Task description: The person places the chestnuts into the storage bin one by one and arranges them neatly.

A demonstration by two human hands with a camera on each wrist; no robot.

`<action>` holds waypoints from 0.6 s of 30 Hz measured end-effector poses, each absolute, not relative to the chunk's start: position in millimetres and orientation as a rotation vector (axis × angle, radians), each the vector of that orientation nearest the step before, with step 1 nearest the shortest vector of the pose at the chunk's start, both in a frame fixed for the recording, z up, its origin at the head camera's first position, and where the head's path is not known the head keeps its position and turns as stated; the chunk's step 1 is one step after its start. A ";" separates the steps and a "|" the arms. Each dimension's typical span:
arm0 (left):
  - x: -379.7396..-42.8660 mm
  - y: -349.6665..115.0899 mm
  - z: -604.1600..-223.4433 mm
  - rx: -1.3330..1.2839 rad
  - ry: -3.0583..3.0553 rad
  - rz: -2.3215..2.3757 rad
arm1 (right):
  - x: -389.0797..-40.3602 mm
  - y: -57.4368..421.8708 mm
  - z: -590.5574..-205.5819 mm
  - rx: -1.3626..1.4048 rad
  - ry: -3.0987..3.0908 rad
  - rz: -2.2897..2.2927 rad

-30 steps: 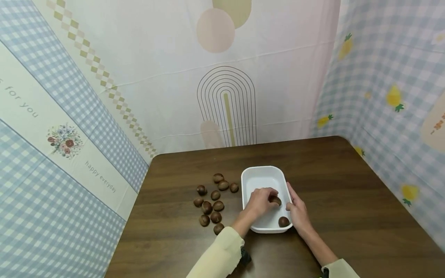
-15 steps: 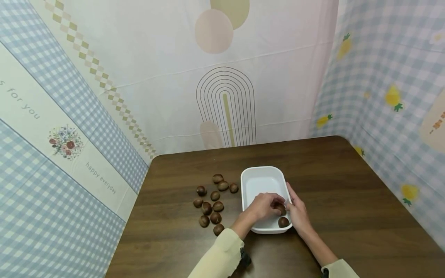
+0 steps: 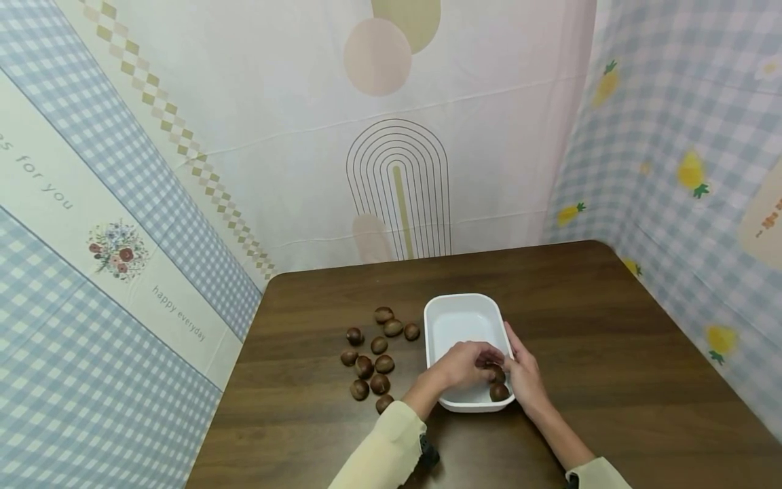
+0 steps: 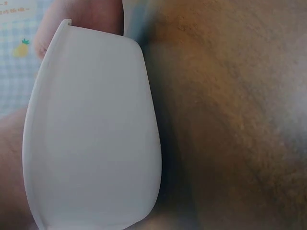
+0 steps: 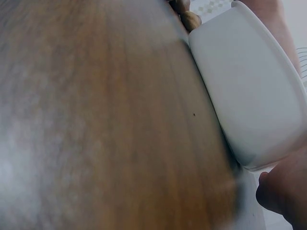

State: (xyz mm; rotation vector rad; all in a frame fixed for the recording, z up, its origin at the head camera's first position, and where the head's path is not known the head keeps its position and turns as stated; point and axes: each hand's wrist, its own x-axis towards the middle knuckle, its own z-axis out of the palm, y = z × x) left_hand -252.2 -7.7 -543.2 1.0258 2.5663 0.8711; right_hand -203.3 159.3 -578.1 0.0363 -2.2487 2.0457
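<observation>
A white rectangular dish (image 3: 461,322) stands on the brown wooden table. My left hand (image 3: 463,365) reaches inside it, fingers curled on a brown chestnut (image 3: 497,373) by the right wall. Right in front of that one lies a second chestnut (image 3: 499,392), in the dish's near right corner. Along the outside of the right wall, my right hand (image 3: 527,380) grips the dish with its thumb at the rim. Both wrist views are largely filled by the dish's outer wall (image 4: 91,129), which hides the chestnuts inside.
Several loose chestnuts (image 3: 364,367) lie scattered on the table (image 3: 305,414) to the left of the dish. White patterned cloth (image 3: 293,170) hangs behind the table, and checked cloth (image 3: 666,224) borders it at the right.
My left hand has moved a little right and nearer within the dish, bringing its chestnut up beside the other one. The right hand stays at the dish's side.
</observation>
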 end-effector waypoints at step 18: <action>-278.6 -44.2 -514.1 0.973 2.315 1.330 | -205.4 160.1 -580.1 0.044 -2.219 2.093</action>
